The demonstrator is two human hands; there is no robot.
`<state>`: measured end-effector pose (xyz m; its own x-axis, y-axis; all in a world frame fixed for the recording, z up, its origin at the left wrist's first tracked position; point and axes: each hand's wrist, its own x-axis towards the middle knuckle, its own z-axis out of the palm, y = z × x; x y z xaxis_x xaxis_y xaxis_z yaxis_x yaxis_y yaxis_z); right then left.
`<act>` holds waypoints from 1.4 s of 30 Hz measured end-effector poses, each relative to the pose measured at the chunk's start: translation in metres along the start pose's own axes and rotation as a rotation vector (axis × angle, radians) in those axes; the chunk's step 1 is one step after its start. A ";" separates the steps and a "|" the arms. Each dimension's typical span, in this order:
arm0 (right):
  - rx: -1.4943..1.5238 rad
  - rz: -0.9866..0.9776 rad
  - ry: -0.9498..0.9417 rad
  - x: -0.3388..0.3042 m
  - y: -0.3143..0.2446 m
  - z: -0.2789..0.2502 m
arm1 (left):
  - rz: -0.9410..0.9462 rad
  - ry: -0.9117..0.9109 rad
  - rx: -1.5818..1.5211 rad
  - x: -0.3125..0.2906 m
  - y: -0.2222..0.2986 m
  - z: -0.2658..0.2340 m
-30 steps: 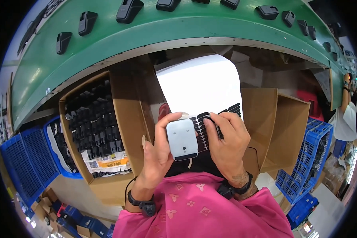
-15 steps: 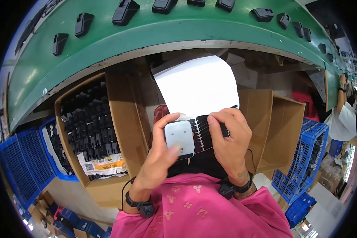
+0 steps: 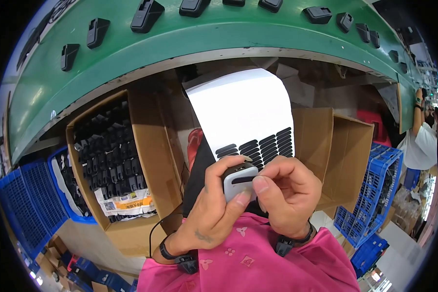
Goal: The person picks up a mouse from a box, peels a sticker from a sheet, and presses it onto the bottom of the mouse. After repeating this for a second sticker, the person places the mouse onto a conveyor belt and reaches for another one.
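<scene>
My left hand (image 3: pixel 210 207) grips a small silver-and-black device (image 3: pixel 233 190) with rounded corners, its dark end tilted up. Across the silver face near that end lies a black strip sticker (image 3: pixel 242 179). The thumb and forefinger of my right hand (image 3: pixel 293 197) are pinched together at the strip's right end, against the device. Beyond both hands, a white sheet (image 3: pixel 243 104) rests on my lap, bearing rows of black oblong stickers (image 3: pixel 283 142) at its near end. My hands cover part of those rows.
Black angular housings (image 3: pixel 147 15) stand along a green bench (image 3: pixel 219 36) ahead. To the left, a cardboard box (image 3: pixel 153 131) holds many black parts, with a blue crate (image 3: pixel 31 194) beyond. Another cardboard box (image 3: pixel 348 170) and blue crates (image 3: pixel 374 194) stand right. A person (image 3: pixel 422 146) is far right.
The device has come nearer my body and tilted, with the black strip now on its face. My right hand has left the sheet and moved to the device. More sticker rows show.
</scene>
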<state>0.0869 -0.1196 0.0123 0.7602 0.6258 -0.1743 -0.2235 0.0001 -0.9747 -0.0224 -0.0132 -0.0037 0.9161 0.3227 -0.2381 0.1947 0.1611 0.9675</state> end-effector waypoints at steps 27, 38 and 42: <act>-0.193 -0.222 0.045 0.002 0.014 0.002 | 0.197 0.064 0.158 0.002 -0.007 0.004; -0.238 -0.043 -0.028 0.006 0.020 -0.017 | 0.105 0.106 -0.032 -0.003 -0.009 0.005; 0.072 0.097 -0.025 0.005 0.011 -0.012 | 0.021 0.060 -0.283 -0.005 -0.013 0.003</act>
<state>0.0952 -0.1261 -0.0012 0.7175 0.6449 -0.2632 -0.3393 -0.0065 -0.9407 -0.0283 -0.0198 -0.0149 0.8948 0.3819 -0.2313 0.0627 0.4055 0.9120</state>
